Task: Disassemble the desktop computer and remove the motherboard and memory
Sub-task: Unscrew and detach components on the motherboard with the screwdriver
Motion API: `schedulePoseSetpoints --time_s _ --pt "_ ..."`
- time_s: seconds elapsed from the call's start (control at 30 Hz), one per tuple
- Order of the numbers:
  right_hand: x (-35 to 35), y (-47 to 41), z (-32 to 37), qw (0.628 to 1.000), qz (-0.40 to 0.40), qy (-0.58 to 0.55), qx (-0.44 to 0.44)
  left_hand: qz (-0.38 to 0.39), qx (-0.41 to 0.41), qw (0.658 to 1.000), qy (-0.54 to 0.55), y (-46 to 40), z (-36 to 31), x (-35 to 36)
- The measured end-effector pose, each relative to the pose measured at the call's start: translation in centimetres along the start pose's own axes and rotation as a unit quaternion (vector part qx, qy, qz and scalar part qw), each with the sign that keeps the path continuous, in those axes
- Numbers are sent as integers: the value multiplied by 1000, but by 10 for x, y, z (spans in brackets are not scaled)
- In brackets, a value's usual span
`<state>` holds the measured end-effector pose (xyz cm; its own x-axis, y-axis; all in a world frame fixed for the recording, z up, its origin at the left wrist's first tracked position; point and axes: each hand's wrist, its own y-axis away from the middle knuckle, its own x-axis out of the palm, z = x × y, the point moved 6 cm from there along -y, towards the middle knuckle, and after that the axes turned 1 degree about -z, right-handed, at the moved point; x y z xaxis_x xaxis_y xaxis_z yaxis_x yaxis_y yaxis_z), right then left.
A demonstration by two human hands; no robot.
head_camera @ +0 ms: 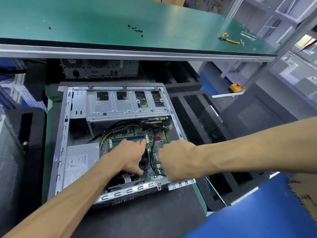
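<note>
The desktop computer case [65, 134] lies on its side, open, on a dark mat [145, 219] below a green tabletop [103, 18]. Inside it the green motherboard [159, 140] sits at the right, with memory sticks [127, 139] seated in their slots along its far edge and a grey power supply [80, 162] at the left. A silver drive cage [123, 103] spans the far part of the case.

The left hand [130, 155] reaches into the case, fingers spread over the black CPU fan [144, 162], fingertips touching the memory slots. The right hand [173, 160] hovers over the right part of the motherboard, its fingers curled under; whether it holds anything I cannot tell.

On the tabletop lie small black screws [136, 29] and yellow-handled pliers [229, 39]. A second computer [101, 68] stands behind the open case.
</note>
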<state>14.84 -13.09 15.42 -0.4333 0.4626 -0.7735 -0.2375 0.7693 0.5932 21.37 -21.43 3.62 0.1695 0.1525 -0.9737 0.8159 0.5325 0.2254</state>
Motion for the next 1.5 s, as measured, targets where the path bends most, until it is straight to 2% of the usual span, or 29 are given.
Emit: schedulePoseSetpoints --time_s 0.07,0.2,0.27,0.33,0.4,0.5,0.63,0.7,0.73,0.8,0.9,0.97,1.0,1.07,1.13,1.17,1.23,1.3,1.33,1.37,1.43,1.47,1.5 --pt "8 7 1 999 -11 31 6 -2 1 1000 -1 2 0 -2" --pt "12 16 0 998 -47 7 39 -12 5 1000 -3 5 -1 -7" --pt "9 13 -9 995 -10 -40 88 -9 3 1000 6 5 1 -8" --pt "12 11 -22 978 82 -145 124 2 -3 1000 20 4 5 -8" --pt "22 9 -31 929 171 -295 144 8 -8 1000 28 3 9 -7" --pt "36 8 -39 817 203 -495 215 3 -5 1000 14 2 9 -5" --pt "50 11 -42 713 277 -596 244 -13 17 1000 -12 1 5 -4" --pt "51 8 -48 705 299 -595 244 -14 19 1000 -16 0 5 -3" --pt "51 7 -50 713 298 -585 247 -13 20 1000 -18 0 5 -3" --pt "46 4 -52 756 275 -543 242 -16 22 999 -21 0 5 -3" --pt "31 -1 -48 869 166 -427 189 -14 27 999 -28 0 5 -2" --pt "12 2 -38 967 59 -226 105 -16 30 999 -34 -1 4 -1" --pt "2 4 -30 993 5 -99 56 -13 31 999 -36 -1 4 0" --pt "-10 12 -11 994 -66 79 -36 -7 32 999 -42 -1 4 1" --pt "-10 18 -1 982 -82 147 -82 -7 29 999 -44 0 5 2" --pt "-9 20 -2 981 -87 156 -75 -9 27 999 -41 -1 5 3" --pt "-11 19 -10 989 -91 119 -14 -15 23 999 -31 -1 7 4" --pt "-9 11 -25 995 -24 -26 90 -25 19 999 -25 -1 8 2" --pt "-1 8 -33 977 49 -159 134 -28 18 999 -24 -1 8 1" --pt "8 5 -38 927 121 -310 172 -29 17 999 -22 -1 8 1" --pt "27 6 -42 767 231 -545 248 -28 16 999 -17 -2 10 1" --pt "33 11 -40 686 271 -619 269 -29 16 999 -17 -2 10 1" --pt "38 14 -36 624 297 -669 274 -29 16 999 -17 -3 11 2"
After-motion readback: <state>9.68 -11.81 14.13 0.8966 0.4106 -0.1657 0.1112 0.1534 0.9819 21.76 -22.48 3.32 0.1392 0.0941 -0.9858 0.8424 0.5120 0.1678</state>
